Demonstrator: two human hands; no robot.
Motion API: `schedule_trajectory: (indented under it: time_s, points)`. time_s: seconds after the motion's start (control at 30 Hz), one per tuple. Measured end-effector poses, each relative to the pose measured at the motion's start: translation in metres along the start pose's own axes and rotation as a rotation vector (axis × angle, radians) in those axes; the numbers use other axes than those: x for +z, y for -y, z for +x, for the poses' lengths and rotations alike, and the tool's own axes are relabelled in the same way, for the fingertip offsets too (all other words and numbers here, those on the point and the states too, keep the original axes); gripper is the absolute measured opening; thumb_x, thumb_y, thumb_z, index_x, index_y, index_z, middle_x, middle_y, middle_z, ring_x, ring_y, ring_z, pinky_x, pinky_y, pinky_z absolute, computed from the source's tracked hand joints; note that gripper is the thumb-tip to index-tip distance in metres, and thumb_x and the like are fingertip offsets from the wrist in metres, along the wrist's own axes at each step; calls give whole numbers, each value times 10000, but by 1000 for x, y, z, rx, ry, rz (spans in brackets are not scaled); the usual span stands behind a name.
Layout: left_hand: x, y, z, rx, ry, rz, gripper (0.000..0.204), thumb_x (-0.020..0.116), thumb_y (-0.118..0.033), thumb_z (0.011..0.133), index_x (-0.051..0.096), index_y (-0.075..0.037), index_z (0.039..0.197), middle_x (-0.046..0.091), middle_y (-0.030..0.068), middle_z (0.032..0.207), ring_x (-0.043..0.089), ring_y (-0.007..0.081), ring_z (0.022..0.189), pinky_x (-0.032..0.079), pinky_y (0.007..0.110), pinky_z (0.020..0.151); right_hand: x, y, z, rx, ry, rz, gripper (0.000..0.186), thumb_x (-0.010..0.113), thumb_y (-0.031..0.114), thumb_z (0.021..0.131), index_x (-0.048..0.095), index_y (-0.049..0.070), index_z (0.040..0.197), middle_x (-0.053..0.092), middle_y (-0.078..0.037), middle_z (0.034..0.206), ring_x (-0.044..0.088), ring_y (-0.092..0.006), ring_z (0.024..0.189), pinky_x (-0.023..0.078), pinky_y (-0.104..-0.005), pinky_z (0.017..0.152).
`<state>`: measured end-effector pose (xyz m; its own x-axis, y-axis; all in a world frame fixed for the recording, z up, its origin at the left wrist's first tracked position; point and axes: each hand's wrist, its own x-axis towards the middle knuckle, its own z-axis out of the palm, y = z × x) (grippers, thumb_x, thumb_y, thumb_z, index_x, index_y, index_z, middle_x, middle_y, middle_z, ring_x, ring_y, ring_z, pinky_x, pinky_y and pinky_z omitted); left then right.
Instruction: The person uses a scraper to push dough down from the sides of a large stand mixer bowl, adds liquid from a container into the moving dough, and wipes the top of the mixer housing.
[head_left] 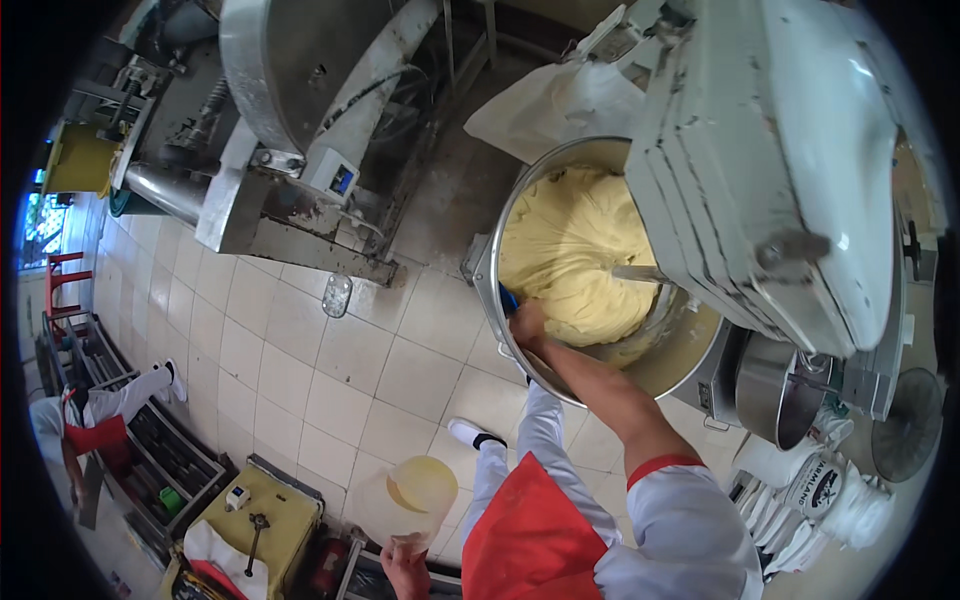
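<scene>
A large steel mixing bowl (488, 285) holds a mass of pale yellow dough (575, 240). My right arm reaches over the near rim, and my right hand (529, 324) is closed on a small blue tool (508, 300), which looks like a scraper, between the bowl's left wall and the dough. Most of that tool is hidden. A metal mixing arm (640, 272) enters the dough from the right. Low in the picture, away from the bowl, my left hand (404, 568) grips a translucent plastic container (405, 500) with some yellow at its mouth.
The mixer's heavy pale housing (740, 170) overhangs the bowl's right side. A white sheet (560, 105) hangs behind it. At upper left stands a worn metal machine (300, 190). A smaller steel bowl (775, 395) is at right. Another person (100, 430) is at far left.
</scene>
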<state>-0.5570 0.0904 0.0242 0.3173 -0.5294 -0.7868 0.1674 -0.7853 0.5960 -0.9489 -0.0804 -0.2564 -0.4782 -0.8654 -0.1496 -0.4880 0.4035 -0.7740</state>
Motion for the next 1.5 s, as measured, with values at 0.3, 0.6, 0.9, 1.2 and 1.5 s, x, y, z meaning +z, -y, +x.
schedule_trajectory:
  time_s: [0.3, 0.6, 0.9, 1.2, 1.5]
  points:
    - [51, -26, -3, 31, 61, 42, 96, 614, -49, 738, 611, 36, 784, 620, 103, 843, 611, 210, 793, 484, 302, 812, 37, 13, 109, 344, 179, -506, 269, 511, 242, 809, 697, 47, 810, 674, -187, 794, 665, -354, 747, 535, -412, 714]
    - [-12, 27, -42, 96, 186, -6, 90, 544, -49, 712, 572, 32, 738, 633, 145, 827, 619, 265, 804, 480, 427, 884, -10, -66, 176, 276, 405, -463, 331, 683, 165, 729, 639, 25, 1026, 664, -153, 982, 641, -267, 914, 528, -417, 751]
    - [-45, 46, -65, 35, 272, 141, 182, 491, -40, 774, 628, 62, 838, 658, 105, 842, 629, 182, 742, 498, 274, 687, -118, -9, -58, -24, 779, -429, 322, 553, 116, 829, 573, 5, 1131, 653, -209, 944, 630, -306, 852, 479, -381, 760]
    - [-2, 20, -50, 425, 263, 404, 109, 525, -29, 737, 591, 58, 726, 626, 95, 750, 598, 162, 736, 483, 279, 684, -37, -7, -46, -10, 94, -191, 199, 605, 147, 756, 608, -14, 872, 621, -249, 788, 623, -409, 801, 474, -476, 728]
    - [-2, 23, -30, 372, 180, 853, 322, 563, 14, 737, 680, -78, 1022, 653, 100, 1069, 564, 340, 1001, 458, 444, 832, 32, -7, 56, 27, -27, -349, 111, 588, 113, 706, 637, 18, 678, 632, -226, 742, 626, -390, 716, 490, -489, 659]
